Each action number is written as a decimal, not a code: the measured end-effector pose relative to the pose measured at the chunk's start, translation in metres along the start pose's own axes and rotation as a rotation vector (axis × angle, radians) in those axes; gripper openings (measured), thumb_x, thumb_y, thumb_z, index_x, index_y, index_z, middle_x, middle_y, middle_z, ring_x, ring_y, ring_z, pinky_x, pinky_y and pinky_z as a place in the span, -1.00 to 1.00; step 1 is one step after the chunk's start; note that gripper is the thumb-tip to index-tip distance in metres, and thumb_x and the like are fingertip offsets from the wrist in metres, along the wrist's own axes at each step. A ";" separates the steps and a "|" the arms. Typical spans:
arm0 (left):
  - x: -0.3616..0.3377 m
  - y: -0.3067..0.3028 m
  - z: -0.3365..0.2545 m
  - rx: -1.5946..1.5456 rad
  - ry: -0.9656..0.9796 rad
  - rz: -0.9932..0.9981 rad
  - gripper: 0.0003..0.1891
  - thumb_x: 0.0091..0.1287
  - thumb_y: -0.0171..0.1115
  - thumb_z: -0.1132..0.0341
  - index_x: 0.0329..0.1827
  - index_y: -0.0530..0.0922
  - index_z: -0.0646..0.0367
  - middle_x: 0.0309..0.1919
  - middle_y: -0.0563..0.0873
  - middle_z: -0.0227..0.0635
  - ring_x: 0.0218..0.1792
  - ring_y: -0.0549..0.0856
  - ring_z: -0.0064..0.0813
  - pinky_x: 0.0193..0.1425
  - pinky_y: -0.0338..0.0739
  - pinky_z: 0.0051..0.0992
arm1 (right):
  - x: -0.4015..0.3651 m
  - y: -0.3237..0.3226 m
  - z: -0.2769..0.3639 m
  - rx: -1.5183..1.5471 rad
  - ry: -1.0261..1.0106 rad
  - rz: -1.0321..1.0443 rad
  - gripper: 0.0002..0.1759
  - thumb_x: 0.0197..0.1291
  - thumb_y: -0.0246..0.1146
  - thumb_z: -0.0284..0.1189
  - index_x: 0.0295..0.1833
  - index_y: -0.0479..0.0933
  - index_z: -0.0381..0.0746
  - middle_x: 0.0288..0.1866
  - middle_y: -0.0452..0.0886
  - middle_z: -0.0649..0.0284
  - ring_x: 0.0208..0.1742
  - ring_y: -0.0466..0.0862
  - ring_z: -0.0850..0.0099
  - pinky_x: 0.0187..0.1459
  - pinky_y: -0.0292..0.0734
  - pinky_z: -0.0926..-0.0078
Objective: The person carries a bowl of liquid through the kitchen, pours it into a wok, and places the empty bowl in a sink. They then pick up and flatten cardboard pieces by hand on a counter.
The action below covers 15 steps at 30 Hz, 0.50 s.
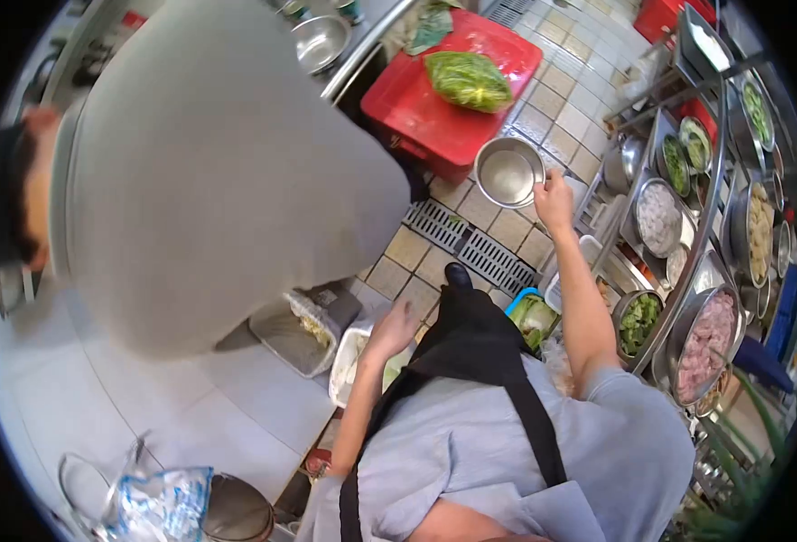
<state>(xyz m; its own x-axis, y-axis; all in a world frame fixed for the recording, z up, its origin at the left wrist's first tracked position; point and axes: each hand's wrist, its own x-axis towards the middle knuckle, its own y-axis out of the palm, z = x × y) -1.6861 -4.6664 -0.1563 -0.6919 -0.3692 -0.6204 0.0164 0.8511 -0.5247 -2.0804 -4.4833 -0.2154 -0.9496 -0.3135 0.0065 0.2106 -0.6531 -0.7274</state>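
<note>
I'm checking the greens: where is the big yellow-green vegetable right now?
In the head view, the yellow-green vegetable lies ahead of the person on the red container, just beyond the metal bowl in the right hand.

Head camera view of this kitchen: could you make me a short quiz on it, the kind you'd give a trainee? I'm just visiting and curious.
1. Multiple choice: what rests on top of the red container?
A) A knife
B) A leafy green bundle
C) A loaf of bread

2. True or false: the right hand holds the steel bowl.

3. Fill in the blank: the apron worn over the light shirt is ____ in colour.

Key: 1. B; 2. True; 3. black.
</note>
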 end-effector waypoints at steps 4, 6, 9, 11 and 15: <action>0.123 -0.010 -0.143 -0.141 0.548 -0.145 -0.57 0.42 0.24 0.40 0.32 0.46 0.28 0.03 0.67 -0.04 -0.12 0.71 -0.16 -0.02 0.60 -0.30 | 0.044 -0.044 0.022 0.039 0.050 0.006 -0.77 0.09 0.23 -0.43 -0.19 0.59 -0.36 -0.43 0.68 -0.13 -0.32 0.72 -0.10 -0.21 0.58 0.00; 0.156 -0.014 -0.188 -0.270 0.618 -0.213 -0.50 0.36 0.27 0.52 0.37 0.42 0.21 0.00 0.58 -0.17 -0.33 0.61 -0.40 -0.17 0.56 -0.42 | 0.062 -0.056 0.032 0.037 0.045 0.012 -0.76 0.06 0.25 -0.43 -0.21 0.58 -0.39 -0.40 0.67 -0.17 -0.28 0.71 -0.13 -0.19 0.58 0.02; 0.198 -0.022 -0.242 -0.169 0.672 -0.298 -0.51 0.32 0.37 0.48 0.32 0.47 0.17 0.17 0.53 -0.06 -0.13 0.66 -0.24 0.01 0.60 -0.30 | 0.101 -0.069 0.034 -0.018 0.036 0.064 -0.74 0.04 0.27 -0.42 -0.22 0.58 -0.41 -0.35 0.67 -0.21 -0.23 0.70 -0.17 -0.16 0.59 0.03; 0.235 -0.026 -0.265 0.001 0.800 -0.437 -0.56 0.30 0.43 0.45 0.23 0.54 0.17 0.27 0.49 0.00 0.03 0.67 -0.13 0.13 0.60 -0.25 | 0.134 -0.072 0.034 0.015 0.035 0.114 -0.74 0.05 0.27 -0.42 -0.21 0.58 -0.40 -0.34 0.68 -0.20 -0.20 0.71 -0.16 -0.13 0.60 0.03; 0.318 -0.047 -0.313 -0.090 0.940 -0.377 -0.71 0.27 0.47 0.43 0.00 0.60 0.25 0.42 0.38 0.17 0.32 0.54 0.16 0.32 0.53 -0.15 | 0.222 -0.066 0.018 0.003 0.057 0.209 -0.73 0.14 0.27 -0.39 -0.19 0.60 -0.41 -0.45 0.66 -0.15 -0.38 0.74 -0.01 -0.25 0.65 0.06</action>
<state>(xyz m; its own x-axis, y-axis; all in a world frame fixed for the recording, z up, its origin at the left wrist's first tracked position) -2.1328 -4.7073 -0.1470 -0.9286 -0.2098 0.3061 -0.3480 0.7788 -0.5219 -2.3009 -4.5219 -0.1540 -0.8969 -0.4027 -0.1829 0.4047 -0.5802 -0.7068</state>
